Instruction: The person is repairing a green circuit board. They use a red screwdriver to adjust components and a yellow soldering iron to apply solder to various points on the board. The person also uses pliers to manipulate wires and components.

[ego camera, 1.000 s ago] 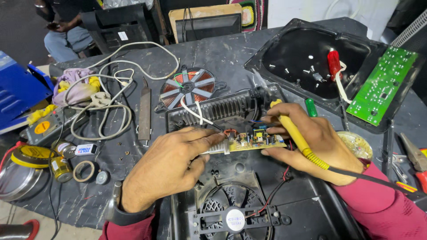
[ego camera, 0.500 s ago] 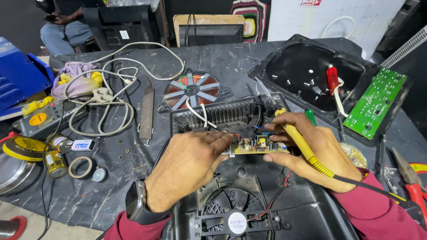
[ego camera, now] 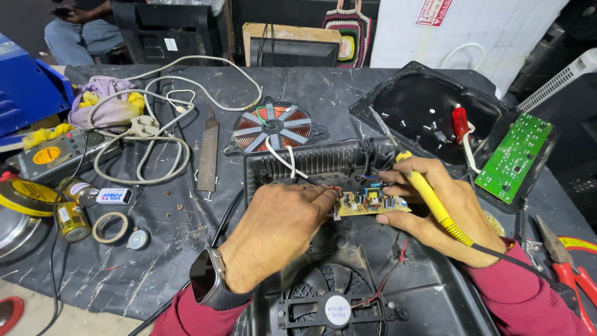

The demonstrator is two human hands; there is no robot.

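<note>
Left hand (ego camera: 277, 233) pinching small circuit board (ego camera: 372, 203); right hand (ego camera: 438, 208) gripping yellow soldering iron (ego camera: 429, 196). Appliance casing (ego camera: 385, 292) open, soldering apparently unfinished, reassembly pending.

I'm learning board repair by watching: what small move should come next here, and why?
Probably tip the yellow soldering iron in the right hand down toward the small circuit board. Both hands pinch the board, the left hand at its left edge, while the iron's tip points up and away.

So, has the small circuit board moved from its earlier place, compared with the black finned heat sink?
No. The small circuit board sits just in front of the black finned heat sink, as before; only the camera view shifted.
</note>
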